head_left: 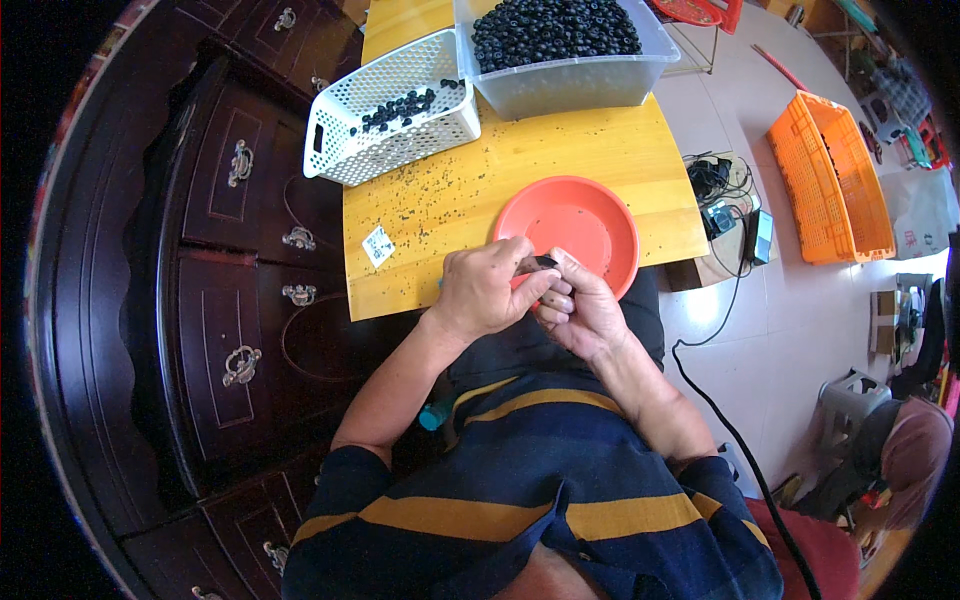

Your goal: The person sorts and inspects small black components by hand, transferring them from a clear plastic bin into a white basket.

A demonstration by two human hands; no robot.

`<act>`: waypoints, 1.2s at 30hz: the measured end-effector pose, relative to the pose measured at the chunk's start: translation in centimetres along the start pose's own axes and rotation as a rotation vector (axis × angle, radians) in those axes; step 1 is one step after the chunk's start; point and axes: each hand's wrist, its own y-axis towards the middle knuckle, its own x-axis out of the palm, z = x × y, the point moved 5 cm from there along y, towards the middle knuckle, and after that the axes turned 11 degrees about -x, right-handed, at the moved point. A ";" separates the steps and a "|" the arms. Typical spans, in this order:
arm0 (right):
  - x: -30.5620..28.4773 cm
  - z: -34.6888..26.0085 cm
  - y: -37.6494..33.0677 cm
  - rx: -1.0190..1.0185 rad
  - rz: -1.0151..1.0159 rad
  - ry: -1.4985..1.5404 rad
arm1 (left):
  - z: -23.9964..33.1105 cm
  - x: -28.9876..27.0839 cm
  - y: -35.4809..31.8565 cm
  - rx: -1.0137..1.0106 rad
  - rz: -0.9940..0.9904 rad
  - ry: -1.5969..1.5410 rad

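Note:
Both hands meet over the near left edge of a round red basin [580, 205], fingertips close together. Between them is a small dark piece [545, 262], mostly covered by fingers, so its exact kind does not show. My left hand [482, 288] pinches it from the left, its thumb pointing inward. My right hand [588, 308] grips from the right with curled fingers; some fingertips look darkened. A few dark specks lie in the basin. Beyond stands a white perforated basket [415, 150] with some small black ring-like parts [398, 110]. Beside it, a clear plastic bin [570, 92] is heaped with similar black parts [555, 35].
Black crumbs and a white printed label [378, 246] lie on the yellow wooden table [650, 140]. Dark wooden drawers [230, 300] line the left. On the right floor are an orange crate [835, 185], a black cable [735, 425], and a grey stool [850, 400].

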 end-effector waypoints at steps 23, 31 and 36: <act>0.3 -1.4 0.0 -0.218 -0.011 -0.306 | -16.5 -9.7 13.6 -0.558 0.211 0.567; -0.8 -1.6 0.6 -0.342 0.009 -0.584 | -15.0 -9.1 11.8 -0.570 0.199 0.362; -0.6 -1.8 0.6 -0.277 0.000 -0.397 | -10.0 -6.3 7.3 -0.519 0.125 0.162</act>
